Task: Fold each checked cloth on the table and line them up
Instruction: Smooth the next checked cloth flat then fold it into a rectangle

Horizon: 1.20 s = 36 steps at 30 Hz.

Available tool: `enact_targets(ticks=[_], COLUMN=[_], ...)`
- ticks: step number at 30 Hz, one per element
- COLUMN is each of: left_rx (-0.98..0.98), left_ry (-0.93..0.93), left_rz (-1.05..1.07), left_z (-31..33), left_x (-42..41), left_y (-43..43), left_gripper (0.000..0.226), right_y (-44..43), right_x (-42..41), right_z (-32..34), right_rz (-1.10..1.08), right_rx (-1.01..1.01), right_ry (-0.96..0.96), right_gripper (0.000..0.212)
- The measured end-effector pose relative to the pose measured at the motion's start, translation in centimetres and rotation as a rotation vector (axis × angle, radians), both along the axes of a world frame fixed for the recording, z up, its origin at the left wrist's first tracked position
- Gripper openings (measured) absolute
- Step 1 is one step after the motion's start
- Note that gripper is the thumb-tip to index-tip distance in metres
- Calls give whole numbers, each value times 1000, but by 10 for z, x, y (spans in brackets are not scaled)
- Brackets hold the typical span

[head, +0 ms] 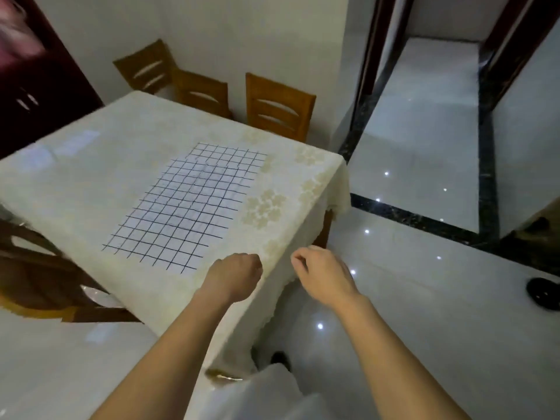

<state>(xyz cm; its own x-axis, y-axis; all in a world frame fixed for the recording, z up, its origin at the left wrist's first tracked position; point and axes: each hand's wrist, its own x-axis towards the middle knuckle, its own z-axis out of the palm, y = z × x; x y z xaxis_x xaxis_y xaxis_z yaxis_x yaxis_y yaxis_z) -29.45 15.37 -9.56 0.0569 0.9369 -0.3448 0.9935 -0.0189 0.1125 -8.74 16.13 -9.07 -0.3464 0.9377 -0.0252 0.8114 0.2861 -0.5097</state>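
Observation:
One white checked cloth [188,204] with dark grid lines lies spread flat on the table [91,177], which wears a cream floral tablecloth. My left hand [236,275] hovers over the table's near edge, just right of the cloth's near corner, its fingers curled under and holding nothing. My right hand [321,275] is beside it, past the table's edge over the floor, fingers loosely curled and empty. Neither hand touches the checked cloth.
Wooden chairs [278,107] stand at the table's far side and another chair [39,268] at its left. Glossy white floor [409,298] with a black inlay strip stretches to the right. A dark round object [544,294] lies on the floor at far right.

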Motion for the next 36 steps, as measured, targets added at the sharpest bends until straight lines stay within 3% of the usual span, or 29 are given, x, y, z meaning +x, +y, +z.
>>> enact_targets(ticks=[4,11,18,23,27,33,36], left_rx=[37,41,92,-12,-109,-166,-211], left_ry=[-65,-97,-149,-130,-181,-196,-286], left_rz=[43,-83,-11,210,506,945,1107], left_z=[-6,-18,-6,-34,-75,-115,-136], left_x=[22,57,11,-46,-97,-138,-129], left_y=[37,136,225,221,190,157,145], left_gripper=[26,32,31,42,64,81,82], right_y=[30,117,207,244,284,319,324], right_x=[16,63,13,-49,-112,-218,-243], right_z=[3,8,0,-27,-44,-63,-83], right_rz=[29,-73,-83,111,340,702,935], right_rx=[-9,39,-54,-196,-196,-253,-252], right_ry=[-43,-172,-47,-82,-148,-82,-252], right_gripper=[22,21,22,23,30,43,57])
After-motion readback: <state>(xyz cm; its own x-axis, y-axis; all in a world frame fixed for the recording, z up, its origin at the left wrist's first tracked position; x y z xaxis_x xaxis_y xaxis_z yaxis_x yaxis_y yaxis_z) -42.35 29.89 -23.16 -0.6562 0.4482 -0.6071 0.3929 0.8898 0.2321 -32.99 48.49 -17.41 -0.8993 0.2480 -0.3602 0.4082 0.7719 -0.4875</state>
